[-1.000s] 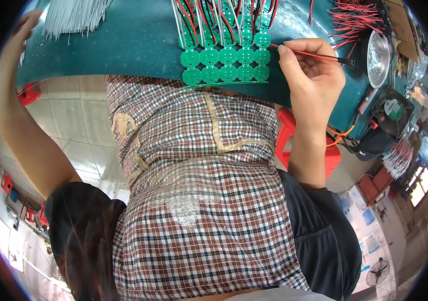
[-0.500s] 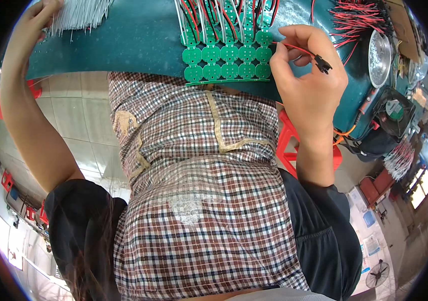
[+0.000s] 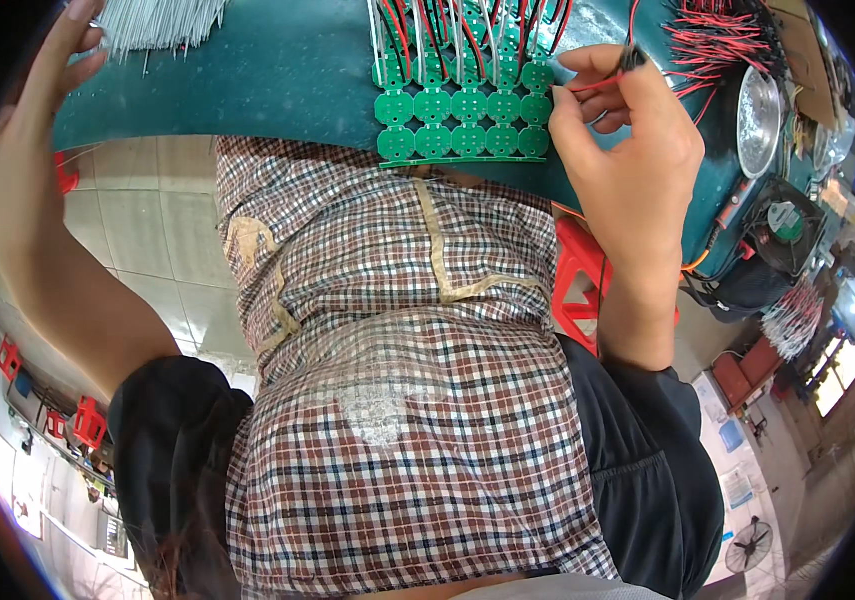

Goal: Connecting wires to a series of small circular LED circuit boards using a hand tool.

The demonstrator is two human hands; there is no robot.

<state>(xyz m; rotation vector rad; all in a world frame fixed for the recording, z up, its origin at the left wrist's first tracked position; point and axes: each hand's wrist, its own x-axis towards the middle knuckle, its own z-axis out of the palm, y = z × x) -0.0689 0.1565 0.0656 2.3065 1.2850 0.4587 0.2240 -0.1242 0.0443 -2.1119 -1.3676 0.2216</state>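
Observation:
My right hand point(image 3: 632, 140) is closed, thumb and forefinger pinching a red wire lead with a black connector point(image 3: 632, 58). The lead's thin end points at the right edge of a panel of round green circuit boards point(image 3: 467, 107). Red, black and white wires point(image 3: 457, 40) rise from the panel's far rows; the near rows are bare. At the far left my left hand point(image 3: 52, 65) is raised beside a bundle of thin white wires point(image 3: 162, 22). Its visible fingers are apart, and the top of the hand is partly cut off by the frame.
A pile of red and black leads point(image 3: 717, 40) lies at the far right of the green table point(image 3: 247, 95). Near it are a round metal dish point(image 3: 757, 120), an orange-corded soldering iron point(image 3: 732, 205) and a small black fan point(image 3: 787, 220). A red stool point(image 3: 577, 280) stands below the table edge.
My left hand has shifted left and turned, its fingers moving off the white wire bundle. The connector has swung up over my right hand, which stays by the boards. The view has shifted slightly.

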